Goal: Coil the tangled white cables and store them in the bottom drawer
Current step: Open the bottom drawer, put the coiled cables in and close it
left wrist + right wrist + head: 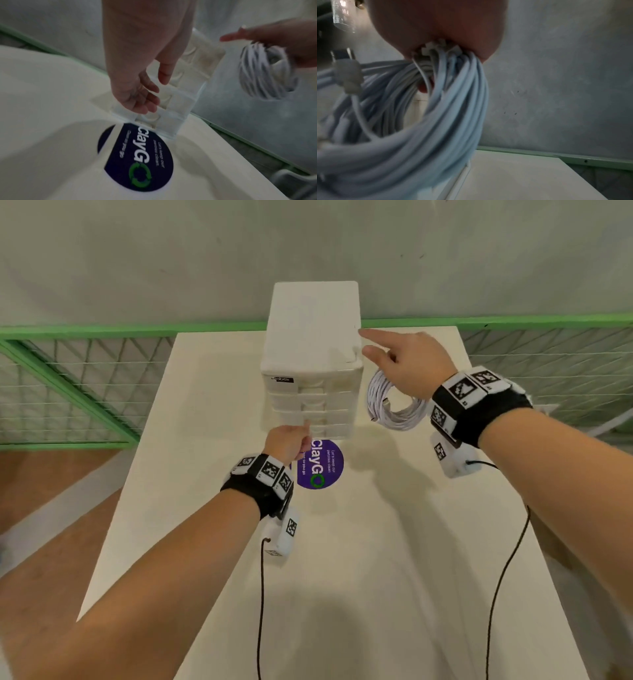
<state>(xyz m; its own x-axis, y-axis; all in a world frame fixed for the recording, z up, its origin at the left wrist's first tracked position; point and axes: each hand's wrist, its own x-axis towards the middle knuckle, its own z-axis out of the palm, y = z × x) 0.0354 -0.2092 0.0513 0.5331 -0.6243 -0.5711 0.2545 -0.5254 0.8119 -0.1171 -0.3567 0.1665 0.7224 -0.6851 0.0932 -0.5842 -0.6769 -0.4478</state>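
A white drawer unit (310,354) stands at the back of the table, all its drawers closed; the bottom drawer (330,433) sits just above a purple sticker. My left hand (291,440) hovers at the lower drawer fronts with relaxed fingers (145,98), holding nothing; I cannot tell if it touches them. My right hand (404,361) grips a coiled bundle of white cables (394,405) that hangs beside the unit's right side, index finger stretched to the unit's top right edge. The right wrist view shows the coil (423,121) held in the palm. The coil (264,75) also hangs in the left wrist view.
The cream table (376,542) carries a round purple sticker (322,463) in front of the unit. Green railing with wire mesh (85,378) runs behind and beside the table, with a grey wall beyond. Black wrist-camera cords (496,594) trail over the table.
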